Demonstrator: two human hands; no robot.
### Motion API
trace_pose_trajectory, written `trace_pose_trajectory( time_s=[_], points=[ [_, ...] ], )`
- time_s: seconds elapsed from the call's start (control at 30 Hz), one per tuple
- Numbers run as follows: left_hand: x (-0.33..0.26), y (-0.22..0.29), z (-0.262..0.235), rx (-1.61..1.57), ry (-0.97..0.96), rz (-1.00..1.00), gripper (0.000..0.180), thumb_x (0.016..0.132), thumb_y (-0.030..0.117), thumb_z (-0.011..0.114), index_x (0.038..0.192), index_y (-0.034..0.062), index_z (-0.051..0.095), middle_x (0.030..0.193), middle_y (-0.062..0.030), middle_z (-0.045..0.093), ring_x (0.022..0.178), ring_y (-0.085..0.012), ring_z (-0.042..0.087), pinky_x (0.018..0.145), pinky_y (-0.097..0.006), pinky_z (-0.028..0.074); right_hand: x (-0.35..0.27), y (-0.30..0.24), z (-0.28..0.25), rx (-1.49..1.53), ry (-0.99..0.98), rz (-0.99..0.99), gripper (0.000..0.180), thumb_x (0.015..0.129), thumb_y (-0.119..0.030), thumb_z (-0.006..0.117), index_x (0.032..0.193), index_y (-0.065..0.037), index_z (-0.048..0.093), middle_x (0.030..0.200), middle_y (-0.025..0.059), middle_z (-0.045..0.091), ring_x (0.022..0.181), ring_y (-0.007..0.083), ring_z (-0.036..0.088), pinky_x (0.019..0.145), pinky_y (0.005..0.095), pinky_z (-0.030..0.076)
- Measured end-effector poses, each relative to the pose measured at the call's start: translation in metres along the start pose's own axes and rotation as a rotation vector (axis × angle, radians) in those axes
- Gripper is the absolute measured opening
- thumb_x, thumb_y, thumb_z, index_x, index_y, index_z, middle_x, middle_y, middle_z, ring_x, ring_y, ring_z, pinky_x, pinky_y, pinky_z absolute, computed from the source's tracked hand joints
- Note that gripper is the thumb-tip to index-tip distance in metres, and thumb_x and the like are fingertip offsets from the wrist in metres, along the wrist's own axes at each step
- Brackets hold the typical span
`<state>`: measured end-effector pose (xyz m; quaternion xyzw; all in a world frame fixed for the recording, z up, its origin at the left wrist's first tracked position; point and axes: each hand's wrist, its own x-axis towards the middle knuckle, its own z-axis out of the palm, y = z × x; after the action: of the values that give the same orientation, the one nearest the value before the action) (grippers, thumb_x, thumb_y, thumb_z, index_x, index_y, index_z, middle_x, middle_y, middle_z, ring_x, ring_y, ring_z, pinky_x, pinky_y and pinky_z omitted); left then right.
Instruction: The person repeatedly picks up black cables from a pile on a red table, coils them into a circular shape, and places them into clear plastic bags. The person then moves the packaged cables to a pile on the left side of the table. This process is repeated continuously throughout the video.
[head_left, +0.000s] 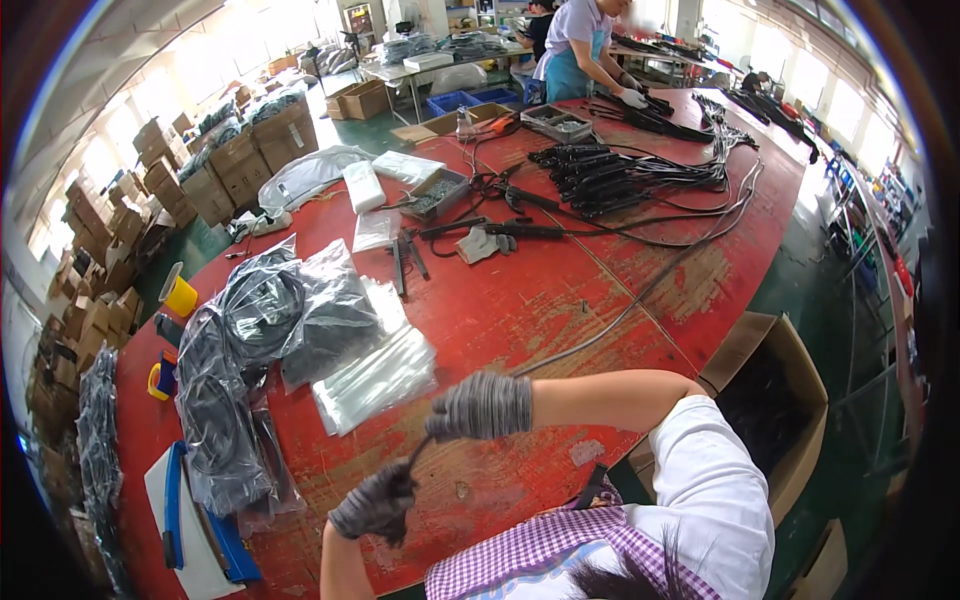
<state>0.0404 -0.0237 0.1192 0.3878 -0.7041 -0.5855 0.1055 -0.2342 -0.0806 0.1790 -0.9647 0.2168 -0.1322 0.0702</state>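
Note:
Both of my hands wear grey knitted gloves above the near part of the red table (500,490). My right hand (482,407) is closed around a dark cable. My left hand (376,503), lower and to the left, is closed too. A short dark stretch of the cable (421,452) runs between them; what lies inside the fingers is hidden. A grey cord (600,338) appears from behind my right hand and curves away to the far right. Left of my hands lie a stack of clear plastic bags (378,378) and bagged black cable coils (262,310).
Farther back are a bundle of black cables (600,180), pliers (508,186) and a tray of small parts (438,193). A cardboard box (780,400) stands at the table's right. Yellow tape (160,380) lies left. A co-worker (580,60) handles cables at the far end.

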Motion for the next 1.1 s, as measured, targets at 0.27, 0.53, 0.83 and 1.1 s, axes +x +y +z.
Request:
trace_pose_trajectory(
  time_s=[0.27,0.53,0.83,1.1],
  points=[
    [0.01,0.023,0.047,-0.664,0.157,-0.058,0.042,0.086,0.01,0.056,0.125,0.0032,0.044,0.1,-0.0056,0.056,0.089,-0.0103,0.054,0.081,-0.03,0.046,0.017,-0.031,0.001,0.007,-0.281,0.095,0.015,0.078,-0.02,0.054,0.083,-0.006,0.058,0.072,0.0102,0.062,0.066,0.0291,0.063,0.05,0.0409,0.048],
    [-0.06,-0.014,-0.005,-1.342,-0.026,0.088,0.027,0.087,0.035,0.047,0.068,0.0165,0.04,0.055,0.007,0.033,0.042,-0.0084,0.031,0.04,-0.027,0.027,-0.021,-0.005,0.019,-0.052,0.056,0.17,0.027,0.088,-0.037,0.048,0.081,-0.011,0.049,0.056,0.0083,0.05,0.041,0.0234,0.05,0.033,0.0383,0.038],
    [-0.172,-0.053,-0.098,-0.821,0.588,0.49,0.033,0.096,0.039,0.031,0.088,0.0137,0.05,0.052,0.0034,0.035,0.04,-0.01,0.028,0.036,-0.026,0.03,-0.166,0.059,0.103,-0.163,-0.043,0.296,0.04,0.087,-0.046,0.045,0.068,-0.011,0.047,0.048,0.0069,0.042,0.035,0.0242,0.043,0.031,0.041,0.034],
    [0.01,0.101,0.012,-0.497,0.338,-0.089,0.032,0.095,0.033,0.041,0.098,0.0046,0.057,0.069,0.0002,0.056,0.058,-0.015,0.053,0.052,-0.025,0.046,0.015,-0.057,0.006,0.231,0.486,0.072,0.034,0.083,-0.042,0.054,0.08,-0.008,0.051,0.066,0.0111,0.056,0.062,0.0301,0.058,0.051,0.04,0.046]
  ],
)
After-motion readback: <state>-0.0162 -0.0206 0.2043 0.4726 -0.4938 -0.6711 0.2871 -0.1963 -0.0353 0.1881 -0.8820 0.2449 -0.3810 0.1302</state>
